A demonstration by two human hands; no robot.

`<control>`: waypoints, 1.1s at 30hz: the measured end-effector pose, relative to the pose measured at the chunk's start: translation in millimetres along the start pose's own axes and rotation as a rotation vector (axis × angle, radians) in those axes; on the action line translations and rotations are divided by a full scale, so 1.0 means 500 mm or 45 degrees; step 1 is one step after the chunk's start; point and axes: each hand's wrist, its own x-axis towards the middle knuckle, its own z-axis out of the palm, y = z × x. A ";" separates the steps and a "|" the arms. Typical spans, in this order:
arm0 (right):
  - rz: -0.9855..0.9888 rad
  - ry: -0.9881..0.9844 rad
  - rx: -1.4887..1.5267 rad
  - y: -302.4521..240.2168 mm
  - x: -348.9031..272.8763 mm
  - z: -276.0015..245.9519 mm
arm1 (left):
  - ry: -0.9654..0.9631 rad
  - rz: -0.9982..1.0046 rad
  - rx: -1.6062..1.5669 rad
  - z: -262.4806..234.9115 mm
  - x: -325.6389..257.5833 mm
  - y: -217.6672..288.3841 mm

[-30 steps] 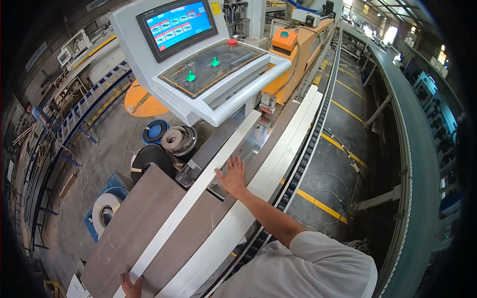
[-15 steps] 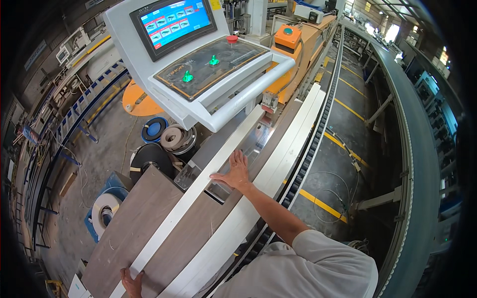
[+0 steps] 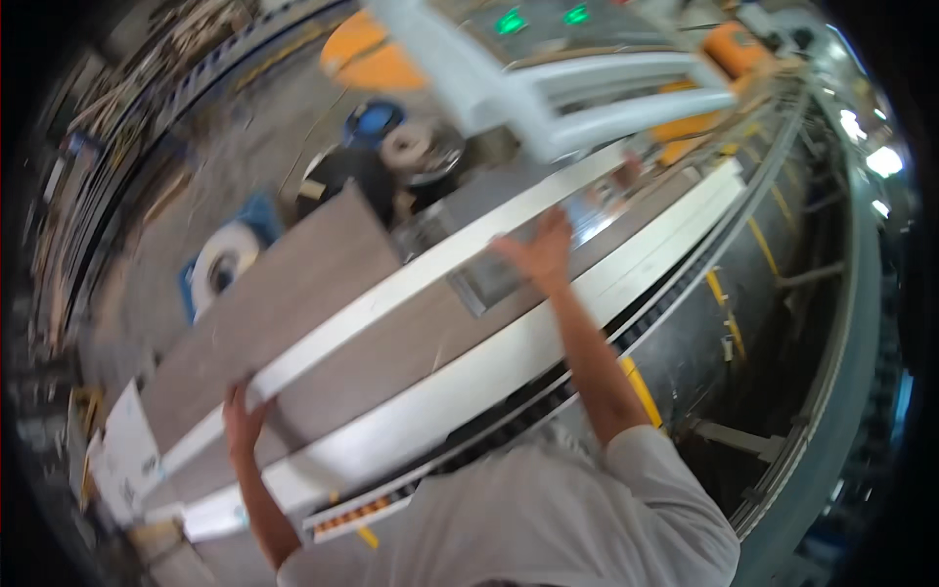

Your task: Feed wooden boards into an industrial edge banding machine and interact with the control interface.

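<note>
A long narrow white strip [image 3: 352, 328] lies slantwise over a brown wood-look work surface [image 3: 284, 264]. Near its left end my left hand [image 3: 245, 419] grips across it, fingers over the far edge and thumb on the near side. Further right, my right hand [image 3: 543, 251] rests with fingers spread, its thumb against the strip's near edge and its palm over a shiny metal plate [image 3: 479, 284]. The strip's far end reaches beneath the grey control console [image 3: 626, 108]. Motion blurs the picture somewhat.
Parallel to the strip, a wider white rail [image 3: 440, 396] runs nearer me, beside a black roller track [image 3: 518, 416]. Beyond the work surface stand rolls of edge tape [image 3: 230, 262] and a black roll [image 3: 342, 186]. A green-grey conveyor [image 3: 856, 323] curves at right.
My view has turned, so the console sits higher and further right, and more of my left arm shows. Both hands stay at the strip, with the right still spread.
</note>
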 end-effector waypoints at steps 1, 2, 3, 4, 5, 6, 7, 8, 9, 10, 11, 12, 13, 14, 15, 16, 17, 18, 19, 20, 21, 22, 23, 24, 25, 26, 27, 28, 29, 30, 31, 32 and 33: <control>-0.113 0.153 -0.004 0.035 0.007 0.021 | 0.094 0.040 -0.101 -0.027 0.016 0.006; -0.245 0.444 -0.015 0.087 -0.016 0.069 | 0.084 0.150 -0.086 -0.015 0.070 0.030; -0.226 0.183 0.578 -0.005 0.005 0.001 | 0.072 0.160 -0.021 -0.013 0.029 0.014; 0.165 0.080 0.077 0.017 -0.001 0.039 | 0.155 0.159 -0.041 -0.004 0.091 0.048; 0.128 0.044 0.168 -0.003 -0.005 0.018 | 0.144 0.097 -0.066 -0.001 0.065 0.050; 0.082 0.160 0.208 -0.016 -0.004 -0.001 | 0.115 0.065 -0.089 -0.011 0.031 0.040; 0.077 0.150 0.137 -0.020 -0.020 -0.024 | 0.102 0.061 -0.083 -0.019 -0.016 0.025; 0.068 0.215 0.152 -0.021 -0.009 -0.032 | 0.158 0.104 -0.057 -0.016 -0.003 0.034; 0.068 0.266 0.165 -0.013 -0.021 -0.020 | 0.199 0.146 -0.027 -0.015 0.004 0.037; 0.050 0.273 0.157 -0.011 -0.017 -0.019 | 0.187 0.173 -0.018 -0.011 0.006 0.032; 0.053 0.285 0.161 -0.008 -0.010 -0.024 | 0.198 0.182 -0.017 -0.007 0.008 0.038; 0.047 0.287 0.164 -0.004 -0.005 -0.027 | 0.210 0.181 0.000 -0.002 0.010 0.043; 0.041 0.284 0.168 -0.001 -0.001 -0.029 | 0.220 0.178 0.017 0.002 0.014 0.046; 0.047 0.287 0.169 0.006 0.006 -0.029 | 0.220 0.184 0.019 0.004 0.022 0.053; 0.044 0.307 0.173 0.014 0.014 -0.028 | 0.216 0.196 -0.001 0.007 0.028 0.058; 0.039 0.325 0.175 0.022 0.018 -0.028 | 0.209 0.205 -0.021 0.010 0.031 0.064; 0.038 0.324 0.177 0.028 0.025 -0.030 | 0.209 0.203 -0.019 0.011 0.036 0.071; 0.047 0.323 0.173 0.035 0.030 -0.033 | 0.213 0.197 -0.011 0.013 0.040 0.078; 0.057 0.322 0.169 0.040 0.033 -0.034 | 0.217 0.191 -0.003 0.015 0.039 0.085; 0.056 0.323 0.171 0.041 0.039 -0.042 | 0.218 0.191 -0.002 0.016 0.041 0.093; 0.101 0.212 0.150 0.045 0.043 -0.051 | 0.211 0.181 -0.021 0.018 0.041 0.101; 0.147 0.101 0.129 0.048 0.047 -0.059 | 0.201 0.172 -0.040 0.020 0.039 0.109; 0.159 0.101 0.127 0.057 0.051 -0.062 | 0.195 0.182 -0.039 0.021 0.044 0.120; 0.153 0.087 0.109 0.069 0.056 -0.066 | 0.205 0.197 -0.040 0.023 0.049 0.131; 0.150 0.071 0.090 0.081 0.061 -0.068 | 0.211 0.215 -0.042 0.024 0.054 0.141; 0.184 0.067 0.083 0.095 0.071 -0.065 | 0.190 0.243 -0.043 0.024 0.064 0.151; 0.173 0.071 0.101 0.111 0.083 -0.057 | 0.211 0.265 -0.054 0.025 0.073 0.162; 0.169 0.071 0.114 0.131 0.088 -0.050 | 0.225 0.291 -0.068 0.028 0.076 0.173; 0.129 0.224 0.204 0.135 0.094 -0.045 | 0.183 0.338 -0.077 0.030 0.076 0.183; 0.127 0.211 0.137 0.141 0.106 -0.043 | 0.183 0.262 -0.110 0.028 0.073 0.194; 0.182 0.108 0.029 0.136 0.122 -0.046 | 0.189 0.175 -0.138 0.026 0.070 0.208; 0.166 0.108 0.072 0.139 0.132 -0.053 | 0.194 0.169 -0.164 0.029 0.071 0.216; 0.144 0.110 0.118 0.148 0.140 -0.056 | 0.169 0.202 -0.174 0.030 0.076 0.231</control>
